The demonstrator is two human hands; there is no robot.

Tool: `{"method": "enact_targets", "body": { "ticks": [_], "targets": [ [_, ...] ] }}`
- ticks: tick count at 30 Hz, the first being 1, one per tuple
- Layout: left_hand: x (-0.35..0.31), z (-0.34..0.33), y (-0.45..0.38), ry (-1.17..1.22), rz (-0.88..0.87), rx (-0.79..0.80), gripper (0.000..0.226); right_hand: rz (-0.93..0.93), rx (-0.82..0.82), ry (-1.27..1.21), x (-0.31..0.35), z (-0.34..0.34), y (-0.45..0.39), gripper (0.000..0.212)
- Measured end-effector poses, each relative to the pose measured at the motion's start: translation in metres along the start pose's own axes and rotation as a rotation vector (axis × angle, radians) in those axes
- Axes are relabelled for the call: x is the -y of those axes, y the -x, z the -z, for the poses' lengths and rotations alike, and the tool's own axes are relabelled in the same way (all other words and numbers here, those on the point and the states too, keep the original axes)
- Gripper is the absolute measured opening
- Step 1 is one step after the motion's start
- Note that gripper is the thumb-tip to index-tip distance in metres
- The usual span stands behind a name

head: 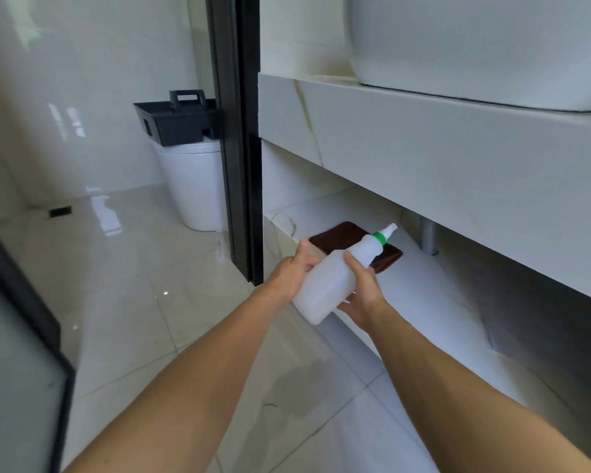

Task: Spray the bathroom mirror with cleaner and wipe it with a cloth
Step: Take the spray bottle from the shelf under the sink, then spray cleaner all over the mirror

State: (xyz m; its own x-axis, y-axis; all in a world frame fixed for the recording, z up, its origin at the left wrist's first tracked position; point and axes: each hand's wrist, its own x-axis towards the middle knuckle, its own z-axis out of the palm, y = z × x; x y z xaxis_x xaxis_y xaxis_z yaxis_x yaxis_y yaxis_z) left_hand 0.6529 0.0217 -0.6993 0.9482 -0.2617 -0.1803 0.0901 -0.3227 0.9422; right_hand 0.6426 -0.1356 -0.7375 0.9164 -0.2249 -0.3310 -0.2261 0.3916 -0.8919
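Note:
A white plastic cleaner bottle (335, 278) with a green collar and a white nozzle is tilted, its nozzle pointing up and to the right. My left hand (292, 271) grips its left side and my right hand (362, 291) cups it from below and the right. A dark brown folded cloth (342, 238) lies flat on the low white shelf (423, 295) just behind the bottle, partly hidden by it. The mirror is out of view.
The marble counter (423, 148) with a white basin (475, 46) overhangs the shelf. A black door frame (239, 131) stands left of it. Beyond it a black caddy (174, 121) rests on a white toilet (195, 186). Glossy floor tiles spread below.

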Motion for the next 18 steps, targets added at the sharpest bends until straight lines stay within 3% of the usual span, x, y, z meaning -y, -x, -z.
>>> {"method": "enact_targets", "body": {
  "ticks": [3,7,9,11,14,16,18],
  "targets": [
    [0.009,0.033,0.013,0.048,0.023,-0.067,0.077,-0.016,0.09,-0.019,-0.007,-0.036,0.004,0.056],
    [0.01,0.082,0.033,0.066,0.029,-0.175,0.076,-0.027,0.234,0.008,-0.009,-0.09,0.004,0.077],
    [0.0,0.106,0.045,0.086,0.006,-0.227,0.068,0.011,0.32,0.047,0.004,-0.121,0.008,0.07],
    [-0.015,0.129,0.057,0.103,-0.041,-0.301,0.055,0.047,0.391,0.083,0.025,-0.154,0.015,0.048],
    [-0.047,0.163,0.075,0.033,-0.12,-0.461,0.036,0.08,0.483,0.083,0.069,-0.203,0.032,0.032],
    [-0.083,0.181,0.089,-0.038,-0.179,-0.592,0.033,0.121,0.566,0.088,0.112,-0.237,0.052,0.031],
    [-0.136,0.195,0.104,-0.069,-0.222,-0.681,0.037,0.169,0.627,0.094,0.167,-0.266,0.076,0.045]
  ]
}}
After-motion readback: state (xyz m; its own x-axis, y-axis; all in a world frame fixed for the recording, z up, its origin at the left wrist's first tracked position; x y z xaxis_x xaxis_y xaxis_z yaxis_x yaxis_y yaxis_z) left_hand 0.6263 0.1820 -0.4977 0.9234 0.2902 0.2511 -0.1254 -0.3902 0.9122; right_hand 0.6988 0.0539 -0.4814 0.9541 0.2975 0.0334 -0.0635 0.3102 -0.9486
